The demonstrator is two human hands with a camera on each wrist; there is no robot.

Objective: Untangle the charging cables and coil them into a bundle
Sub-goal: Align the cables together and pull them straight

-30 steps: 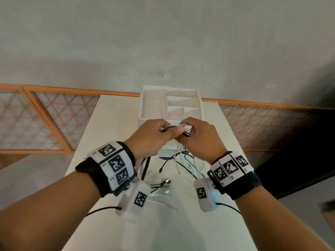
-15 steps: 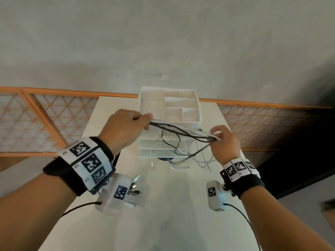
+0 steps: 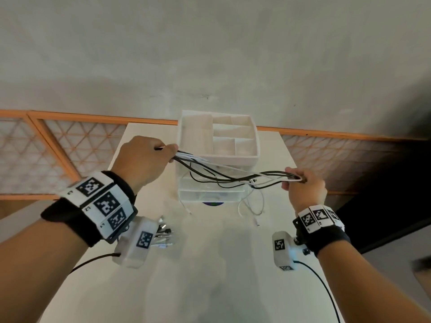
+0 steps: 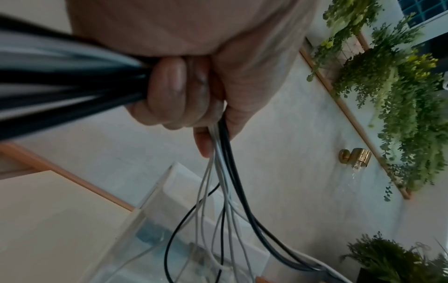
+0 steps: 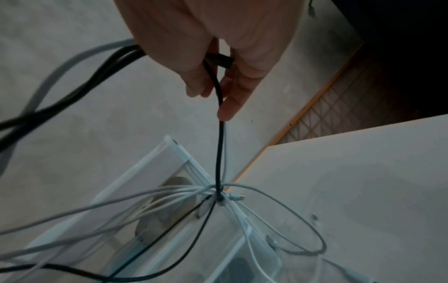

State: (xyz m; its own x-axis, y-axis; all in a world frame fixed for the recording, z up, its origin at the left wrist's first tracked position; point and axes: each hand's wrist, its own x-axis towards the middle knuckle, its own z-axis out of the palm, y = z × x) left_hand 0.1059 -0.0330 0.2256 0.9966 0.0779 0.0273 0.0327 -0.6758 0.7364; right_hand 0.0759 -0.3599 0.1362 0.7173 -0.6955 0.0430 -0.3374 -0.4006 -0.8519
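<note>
A bunch of black and white charging cables point(image 3: 228, 174) is stretched in the air between my two hands, in front of the drawer organizer. My left hand point(image 3: 144, 159) grips one end of the bunch, fingers curled round the strands point(image 4: 225, 149). My right hand point(image 3: 303, 185) pinches the other end, a looped fold with a black plug point(image 5: 218, 59). Loose white loops point(image 3: 253, 206) and plug ends hang down to the white table point(image 3: 210, 264). In the right wrist view the strands cross at a knot point(image 5: 219, 193).
A white drawer organizer point(image 3: 218, 157) with an open compartment tray on top stands at the table's far middle. Several metal connectors point(image 3: 164, 234) lie by my left wrist. A grey wall and an orange lattice rail point(image 3: 46, 145) lie beyond; the table's edges fall away left and right.
My hands, together at the organizer's front a second ago, have moved apart, left hand up-left, right hand right. The cable bunch is now drawn out between them.
</note>
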